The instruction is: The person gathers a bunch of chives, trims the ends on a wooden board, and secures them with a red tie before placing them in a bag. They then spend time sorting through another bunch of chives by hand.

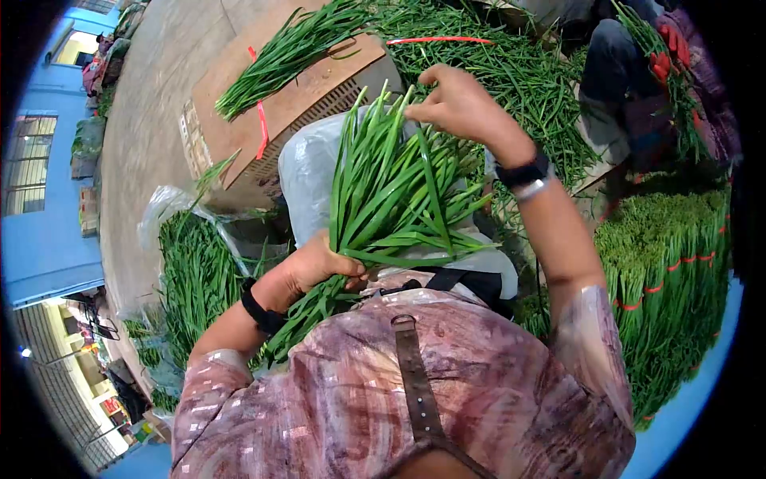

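So there's a concrete floor (152, 88) with a big heap of loose greens (511, 104) beyond the person's lap. The bunch of greens (383, 184) sits upright-ish over the lap, its lower part clamped in the left hand (323, 263). Only one hand grips the base, so a slack hold could let outer leaves splay or slip out. The right hand (459, 104) is raised, wrist bent, fingers curled by the tips; can't tell if they're pinching a stalk.

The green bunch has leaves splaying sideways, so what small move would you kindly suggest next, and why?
I would probably have the right hand gather the splayed leaves inward, since the left hand already grips the bunch and the right is close by.
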